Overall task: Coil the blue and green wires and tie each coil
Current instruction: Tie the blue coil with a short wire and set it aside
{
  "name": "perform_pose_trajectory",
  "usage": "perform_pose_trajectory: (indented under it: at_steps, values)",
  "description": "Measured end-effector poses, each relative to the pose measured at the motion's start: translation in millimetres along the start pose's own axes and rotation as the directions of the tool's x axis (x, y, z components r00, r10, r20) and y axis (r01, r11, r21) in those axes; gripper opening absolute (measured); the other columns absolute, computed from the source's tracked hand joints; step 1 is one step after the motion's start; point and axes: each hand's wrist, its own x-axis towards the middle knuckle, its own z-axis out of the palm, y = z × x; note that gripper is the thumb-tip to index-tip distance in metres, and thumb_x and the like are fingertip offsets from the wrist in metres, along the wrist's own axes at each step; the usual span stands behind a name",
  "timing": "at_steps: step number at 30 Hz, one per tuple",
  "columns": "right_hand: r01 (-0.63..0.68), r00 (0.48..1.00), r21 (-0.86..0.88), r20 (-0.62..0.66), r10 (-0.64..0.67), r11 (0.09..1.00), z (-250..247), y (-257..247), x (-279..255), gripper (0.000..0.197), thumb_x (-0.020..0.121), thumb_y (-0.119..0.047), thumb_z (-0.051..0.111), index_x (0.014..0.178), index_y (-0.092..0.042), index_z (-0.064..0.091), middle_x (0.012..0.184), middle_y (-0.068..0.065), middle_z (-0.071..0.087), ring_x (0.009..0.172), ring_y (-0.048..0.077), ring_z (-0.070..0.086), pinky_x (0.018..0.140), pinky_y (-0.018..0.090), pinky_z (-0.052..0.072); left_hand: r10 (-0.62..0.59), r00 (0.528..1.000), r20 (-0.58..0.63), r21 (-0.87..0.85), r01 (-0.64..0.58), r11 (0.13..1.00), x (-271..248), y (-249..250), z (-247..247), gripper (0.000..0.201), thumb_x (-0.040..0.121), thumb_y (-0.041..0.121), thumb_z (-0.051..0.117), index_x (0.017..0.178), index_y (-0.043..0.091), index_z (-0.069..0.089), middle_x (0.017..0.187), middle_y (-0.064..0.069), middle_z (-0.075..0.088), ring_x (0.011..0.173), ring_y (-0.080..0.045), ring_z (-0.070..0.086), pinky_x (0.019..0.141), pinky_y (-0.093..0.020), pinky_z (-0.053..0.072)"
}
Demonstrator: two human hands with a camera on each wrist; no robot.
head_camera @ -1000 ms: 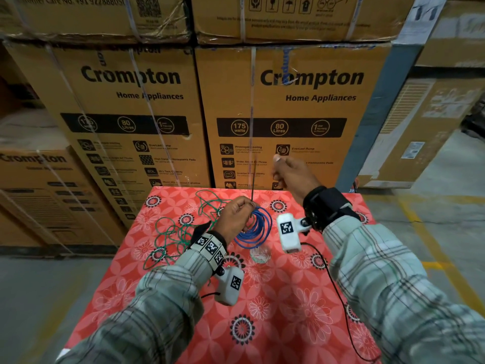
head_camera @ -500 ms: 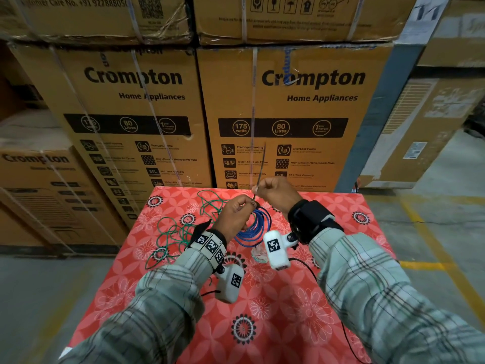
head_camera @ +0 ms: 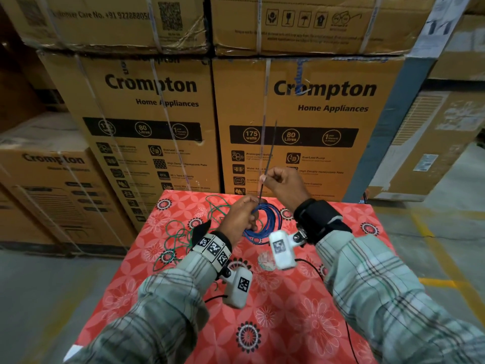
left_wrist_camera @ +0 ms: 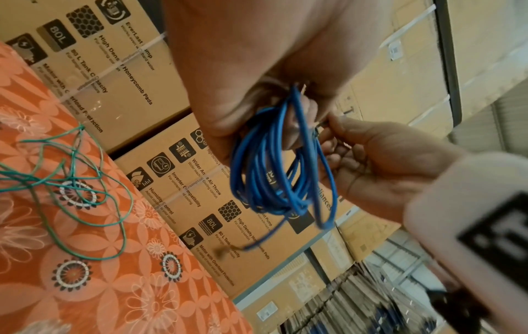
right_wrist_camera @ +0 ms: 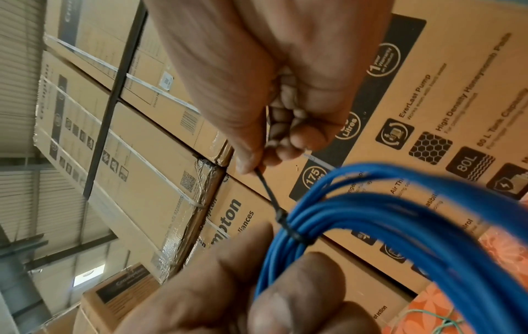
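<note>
My left hand point(head_camera: 242, 215) grips the coiled blue wire point(head_camera: 270, 222) above the table; the same blue wire point(left_wrist_camera: 274, 171) hangs from its fingers in the left wrist view. A black cable tie point(right_wrist_camera: 288, 222) is looped round the blue wire point(right_wrist_camera: 385, 221), and its tail point(head_camera: 269, 156) stands up past my right hand point(head_camera: 282, 183), which pinches it just above the coil. The green wire point(head_camera: 183, 232) lies loose and tangled on the red flowered tablecloth point(head_camera: 288, 324) to the left, also seen as green wire point(left_wrist_camera: 71, 187) in the left wrist view.
Stacked Crompton cardboard boxes point(head_camera: 301, 114) stand right behind the table's far edge. A small clear dish point(head_camera: 266, 261) sits on the cloth below my right wrist. A black cord point(head_camera: 312, 264) trails over the cloth to the right. Grey concrete floor point(head_camera: 52, 298) surrounds the table.
My right hand dropped from high on the tie's tail to near the coil, then rose slightly, still pinching it. The left hand has kept hold of the blue coil.
</note>
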Motion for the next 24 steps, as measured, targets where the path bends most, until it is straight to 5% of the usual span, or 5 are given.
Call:
perform_pose_trajectory:
  at_steps: [5,10,14,18,24]
  values:
    - [-0.062,0.979,0.017,0.194,0.058,0.998,-15.1,-4.2,-14.5,0.009,0.09,-0.002,0.061,0.082,-0.003,0.067,0.076,0.002,0.066,0.065,-0.001,0.058,0.064,0.01,0.047,-0.035,0.999,0.03,-0.077,0.037,0.996,2.6,8.9,1.7,0.024,0.102,0.014,0.03,0.086,0.013,0.047,0.046,0.005,0.033,0.035,-0.009,0.023,0.048,-0.026,0.031]
    - [-0.14,0.984,0.116,0.124,0.125,0.983,-13.8,6.1,-21.2,0.007,0.088,-0.004,0.065,0.088,0.001,0.069,0.084,0.011,0.07,0.073,0.011,0.063,0.069,0.018,0.051,-0.039,0.999,0.024,0.037,0.038,0.999,1.4,16.7,10.5,0.025,0.102,0.009,0.031,0.082,0.014,0.045,0.049,0.003,0.031,0.032,-0.004,0.028,0.043,-0.021,0.03]
    - [-0.156,0.983,0.136,0.115,0.141,0.978,-21.7,3.8,-24.7,0.009,0.089,-0.004,0.064,0.085,0.003,0.069,0.07,-0.001,0.064,0.056,-0.005,0.056,0.056,0.007,0.043,-0.037,0.999,0.04,0.072,0.034,0.997,1.5,12.9,16.2,0.022,0.101,0.009,0.037,0.081,0.014,0.045,0.056,0.0,0.03,0.034,-0.003,0.03,0.04,-0.019,0.028]
    - [-0.224,0.962,0.11,0.182,0.202,0.968,-28.6,6.2,-25.7,0.025,0.093,-0.013,0.06,0.068,-0.014,0.056,0.056,-0.008,0.045,0.047,0.002,0.037,0.049,0.016,0.031,0.047,0.996,0.077,0.187,-0.061,0.98,-1.0,3.0,19.1,0.02,0.098,0.009,0.046,0.08,0.015,0.052,0.053,0.004,0.035,0.043,-0.007,0.033,0.046,-0.023,0.03]
    - [0.025,0.992,-0.075,0.129,-0.015,0.997,-27.9,9.4,-27.1,0.029,0.091,-0.004,0.048,0.066,-0.017,0.038,0.065,-0.004,0.036,0.061,0.011,0.034,0.059,0.03,0.031,0.172,0.973,0.153,0.302,-0.211,0.93,0.8,-0.7,15.9,0.014,0.098,0.012,0.052,0.087,0.017,0.058,0.07,-0.003,0.046,0.051,-0.008,0.052,0.057,-0.025,0.043]
